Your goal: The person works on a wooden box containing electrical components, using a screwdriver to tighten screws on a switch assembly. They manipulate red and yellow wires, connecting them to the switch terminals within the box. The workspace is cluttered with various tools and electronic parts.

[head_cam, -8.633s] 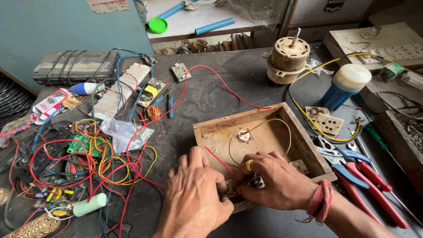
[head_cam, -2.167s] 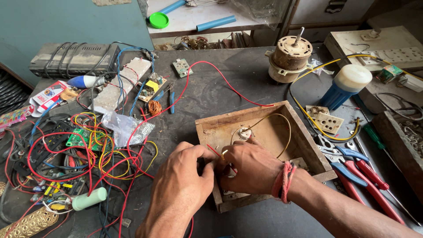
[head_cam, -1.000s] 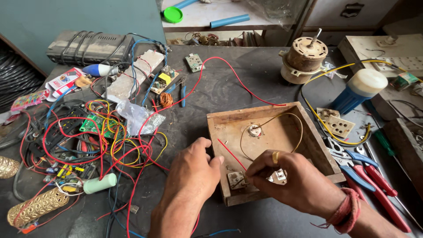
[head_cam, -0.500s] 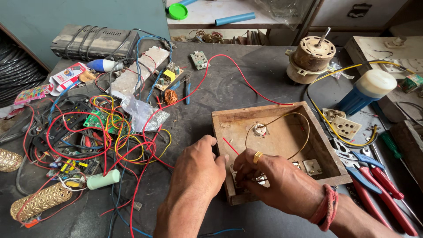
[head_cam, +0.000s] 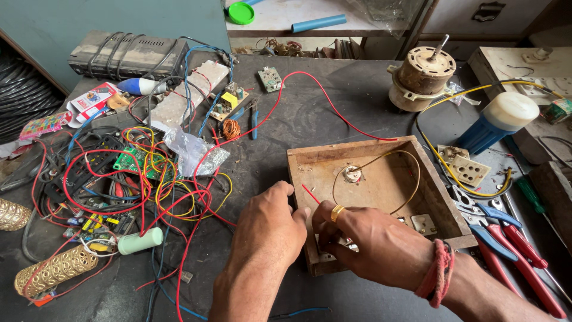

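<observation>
Left hand: the left hand [head_cam: 268, 229] rested against the near-left corner of the wooden box [head_cam: 310, 164], fingers curled and pressed toward the right hand; what its fingertips pinched could not be told.
Right hand: the right hand [head_cam: 372, 247], with a gold ring [head_cam: 337, 212] and a red thread wristband [head_cam: 437, 276], lay over the box's near wall, fingers closed round a small pale fitting [head_cam: 348, 243] that was mostly hidden.
Wooden box: it sat open side up on the dark workbench [head_cam: 333, 110], just in front of both hands.
Inside the box: a round white fitting [head_cam: 353, 173] was on the floor, a yellow wire [head_cam: 411, 173] looped round it, and a small square switch [head_cam: 423, 223] was by the near-right wall.
Red wire: a red wire [head_cam: 333, 104] ran from the tangle at left over the box's far edge, and a short red end [head_cam: 310, 194] showed between the hands.
Right of the box: red-handled pliers [head_cam: 524, 262], a white socket plate [head_cam: 469, 171] and a blue-and-white cylinder [head_cam: 500, 122].
Far side: a fan motor [head_cam: 423, 74].
Left: a tangle of coloured wires [head_cam: 119, 179] with a green circuit board [head_cam: 140, 162].
</observation>
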